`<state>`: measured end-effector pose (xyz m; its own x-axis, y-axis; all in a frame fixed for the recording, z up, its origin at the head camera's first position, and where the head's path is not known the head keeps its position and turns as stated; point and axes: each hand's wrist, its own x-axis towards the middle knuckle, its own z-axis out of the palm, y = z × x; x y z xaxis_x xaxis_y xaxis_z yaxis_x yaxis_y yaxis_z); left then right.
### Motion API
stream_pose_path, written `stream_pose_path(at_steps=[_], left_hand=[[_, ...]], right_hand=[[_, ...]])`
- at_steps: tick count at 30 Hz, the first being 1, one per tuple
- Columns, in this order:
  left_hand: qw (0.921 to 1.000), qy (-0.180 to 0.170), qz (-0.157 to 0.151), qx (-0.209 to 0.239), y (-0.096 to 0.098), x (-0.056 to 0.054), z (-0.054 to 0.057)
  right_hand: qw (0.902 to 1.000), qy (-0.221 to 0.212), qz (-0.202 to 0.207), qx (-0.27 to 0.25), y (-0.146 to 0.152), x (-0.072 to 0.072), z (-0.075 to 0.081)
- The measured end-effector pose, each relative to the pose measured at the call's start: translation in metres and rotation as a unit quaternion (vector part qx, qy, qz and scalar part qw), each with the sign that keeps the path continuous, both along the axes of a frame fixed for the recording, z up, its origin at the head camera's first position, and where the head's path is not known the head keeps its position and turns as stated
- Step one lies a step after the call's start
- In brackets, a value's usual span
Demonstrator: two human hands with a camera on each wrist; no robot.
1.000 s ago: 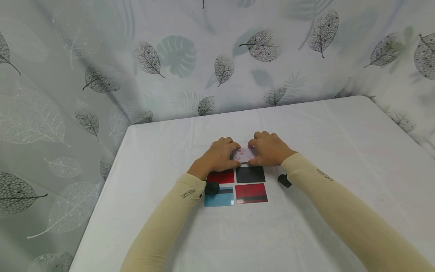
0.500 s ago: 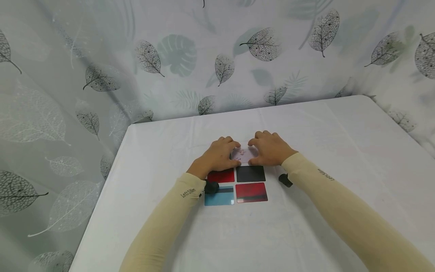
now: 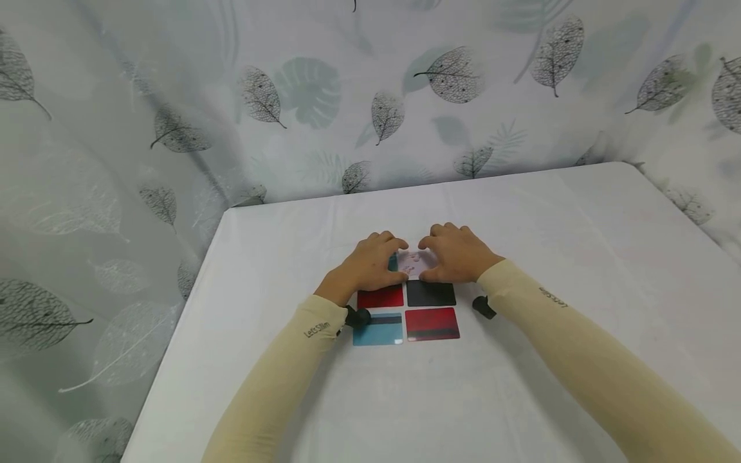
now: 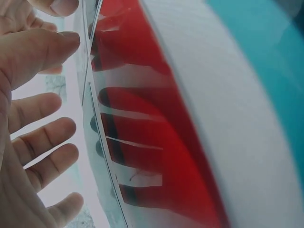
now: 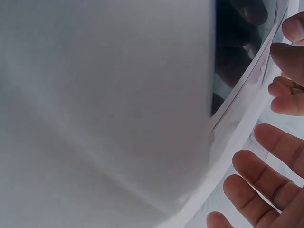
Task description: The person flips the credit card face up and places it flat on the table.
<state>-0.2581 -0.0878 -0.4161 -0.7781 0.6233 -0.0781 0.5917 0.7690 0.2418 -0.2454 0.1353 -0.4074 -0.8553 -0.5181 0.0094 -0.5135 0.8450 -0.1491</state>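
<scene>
In the head view a pale pink card with a flower print (image 3: 412, 263) lies on the white table between my two hands. My left hand (image 3: 372, 265) hovers at its left side, fingers loosely bent and apart, partly covering a teal card (image 3: 393, 262). My right hand (image 3: 459, 255) is at the pink card's right end, thumb and fingers spread with nothing pinched. Nearer me lie a red card (image 3: 380, 298) and a black card (image 3: 431, 294). Both wrist views show relaxed fingers just above the cards; the left one reflects in the glossy red card (image 4: 137, 118).
A blue striped card (image 3: 378, 330) and another red card (image 3: 433, 324) make up the nearest row. Black wrist cameras (image 3: 358, 317) hang under the sleeves. A leaf-patterned curtain (image 3: 312, 148) stands behind the white table (image 3: 521, 206).
Both hands have shifted slightly left relative to the cards, and more of the teal card shows. The pink card lies flat now. The head view has turned a little.
</scene>
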Motion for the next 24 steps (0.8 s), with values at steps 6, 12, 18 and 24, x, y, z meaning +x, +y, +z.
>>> stream_pose_path(at_steps=[6,12,18,24], left_hand=[[1.0000,-0.002,0.000,0.002,-0.011,0.007,0.003],[1.0000,-0.008,0.003,-0.003,-0.021,0.014,0.006],[0.9997,-0.017,0.005,-0.017,-0.031,0.021,0.008],[0.9991,-0.032,0.007,-0.027,-0.038,0.026,0.009]], right_hand=[[0.9999,0.004,0.014,0.003,-0.012,0.001,0.000],[0.9996,0.005,0.029,0.001,-0.021,0.004,0.002],[0.9992,-0.018,0.037,0.001,-0.031,0.007,0.004],[0.9981,-0.030,0.054,0.001,-0.040,0.009,0.004]])
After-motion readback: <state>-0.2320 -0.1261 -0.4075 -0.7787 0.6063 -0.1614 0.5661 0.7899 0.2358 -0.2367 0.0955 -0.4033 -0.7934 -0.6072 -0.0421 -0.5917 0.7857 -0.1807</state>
